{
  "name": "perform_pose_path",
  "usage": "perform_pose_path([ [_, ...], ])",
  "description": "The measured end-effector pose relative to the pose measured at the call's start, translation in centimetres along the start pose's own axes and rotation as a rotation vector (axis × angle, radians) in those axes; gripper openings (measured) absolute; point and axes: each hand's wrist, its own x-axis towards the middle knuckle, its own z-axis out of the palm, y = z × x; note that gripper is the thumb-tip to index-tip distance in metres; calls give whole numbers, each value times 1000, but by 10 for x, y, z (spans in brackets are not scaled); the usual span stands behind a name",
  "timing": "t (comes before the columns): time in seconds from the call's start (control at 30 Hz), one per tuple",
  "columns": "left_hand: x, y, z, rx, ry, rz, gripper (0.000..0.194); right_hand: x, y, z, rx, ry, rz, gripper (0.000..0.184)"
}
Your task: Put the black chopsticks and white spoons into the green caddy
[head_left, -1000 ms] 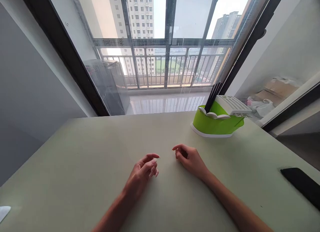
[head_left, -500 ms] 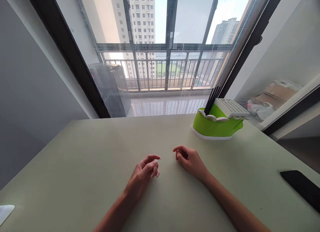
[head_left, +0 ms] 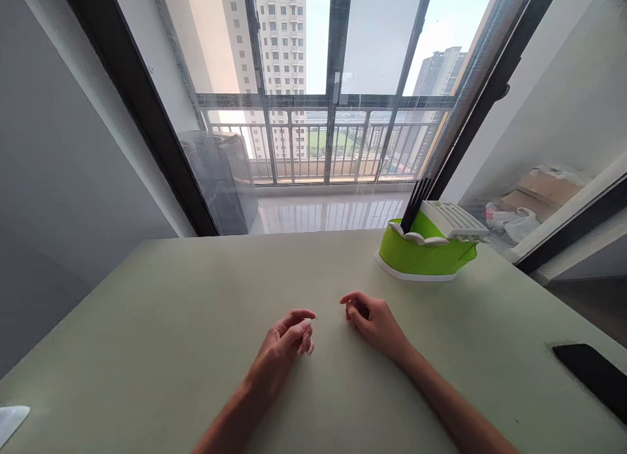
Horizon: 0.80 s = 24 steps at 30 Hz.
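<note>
My left hand (head_left: 287, 343) rests on the pale table (head_left: 196, 349), its fingers loosely curled and a little apart, with nothing held. To its right lies my right hand (head_left: 369, 317), also relaxed, with a gap between index finger and thumb and no object visible in it. A short stretch of tabletop separates the two. Beyond my right hand stands a green and white holder (head_left: 421, 255), the thing nearest to it. Black sticks (head_left: 415, 206) stand upright in the holder, and a white slotted top (head_left: 453, 219) covers its right part. Neither hand touches it.
A black flat object (head_left: 595, 372) lies at the table's right side. A white pointed piece (head_left: 12, 421) shows at the left edge. Behind the table is a glass window with dark frames (head_left: 336, 55); boxes and bags (head_left: 519, 222) sit beyond the glass at right.
The camera view has tilted slightly, so everything appears a little lower. Both hands keep the same pose and place on the table.
</note>
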Motion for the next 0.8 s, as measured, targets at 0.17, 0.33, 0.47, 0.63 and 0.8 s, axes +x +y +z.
perform_pose_path([
  [0.17,0,1,2,-7,18,-8,32,0,0,1,0,-6,6,22],
  [0.33,0,0,2,-23,19,-8,32,1,2,1,-7,-11,4,22],
  [0.47,0,-1,1,-37,13,-5,34,0,3,2,-2,-12,1,23],
  [0.63,2,-2,1,-47,11,-4,34,-1,1,2,4,-15,16,22],
  [0.8,1,-1,1,-36,5,-10,36,0,2,2,-18,-17,8,22],
])
